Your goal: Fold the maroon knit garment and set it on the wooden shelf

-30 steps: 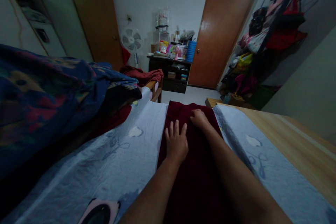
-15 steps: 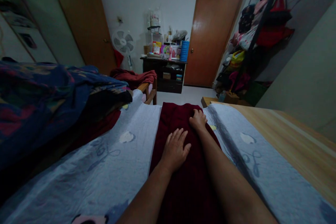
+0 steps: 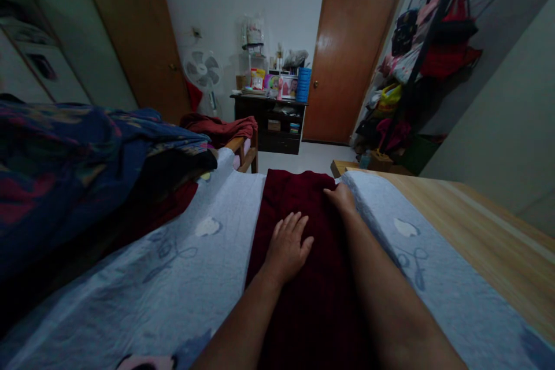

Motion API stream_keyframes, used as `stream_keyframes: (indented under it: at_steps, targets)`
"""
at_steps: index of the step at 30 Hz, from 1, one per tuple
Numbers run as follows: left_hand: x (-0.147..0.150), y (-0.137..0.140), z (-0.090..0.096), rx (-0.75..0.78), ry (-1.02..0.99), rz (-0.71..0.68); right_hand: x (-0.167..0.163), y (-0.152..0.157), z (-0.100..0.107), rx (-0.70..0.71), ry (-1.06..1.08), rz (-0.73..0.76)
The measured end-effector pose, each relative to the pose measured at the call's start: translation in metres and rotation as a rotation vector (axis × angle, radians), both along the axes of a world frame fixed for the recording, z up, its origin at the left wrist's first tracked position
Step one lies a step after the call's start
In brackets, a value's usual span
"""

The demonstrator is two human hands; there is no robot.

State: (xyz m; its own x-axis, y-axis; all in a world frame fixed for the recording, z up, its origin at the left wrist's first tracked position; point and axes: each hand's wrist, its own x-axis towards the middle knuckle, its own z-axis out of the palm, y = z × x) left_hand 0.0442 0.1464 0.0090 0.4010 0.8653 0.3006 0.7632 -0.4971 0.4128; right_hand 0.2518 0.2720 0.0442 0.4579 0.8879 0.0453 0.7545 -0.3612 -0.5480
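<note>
A long dark red cloth lies lengthwise over the patterned light blue bed sheet. My left hand rests flat on the middle of this cloth, fingers stretched and thumb out to the side. At the cloth's far right edge is my right hand, its thumb lying on top of the fabric. The other fingers curl down at that edge and are mostly hidden. Both forearms reach forward across the cloth, which is smooth near the left hand and slightly rumpled at its far end.
Left of the sheet is a heap of blue patterned fabric and dark clothes. A wooden board borders the right side. Beyond the bed stand a fan, a dark cabinet with items on it, and a rack of hanging bags.
My right hand has slid right to the cloth's edge, and its spread fingers have curled in. The left hand stays in place on the cloth.
</note>
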Motion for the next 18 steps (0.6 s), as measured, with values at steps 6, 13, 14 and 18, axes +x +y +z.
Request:
stream_keyframes:
  at_steps: [6,13,14,18]
  targets:
    - [0.001,0.000,0.000,0.006,-0.005,0.008,0.012,0.016,-0.002,0.016,0.210,0.066]
    - [0.001,0.000,0.001,-0.005,-0.007,0.012,0.008,0.016,-0.011,-0.021,0.319,0.104]
    - [0.001,0.000,0.001,-0.004,-0.008,0.011,0.009,0.014,-0.010,-0.034,0.326,0.119]
    - [0.000,0.001,0.000,-0.002,-0.009,0.005,0.024,0.006,0.000,-0.049,0.261,0.144]
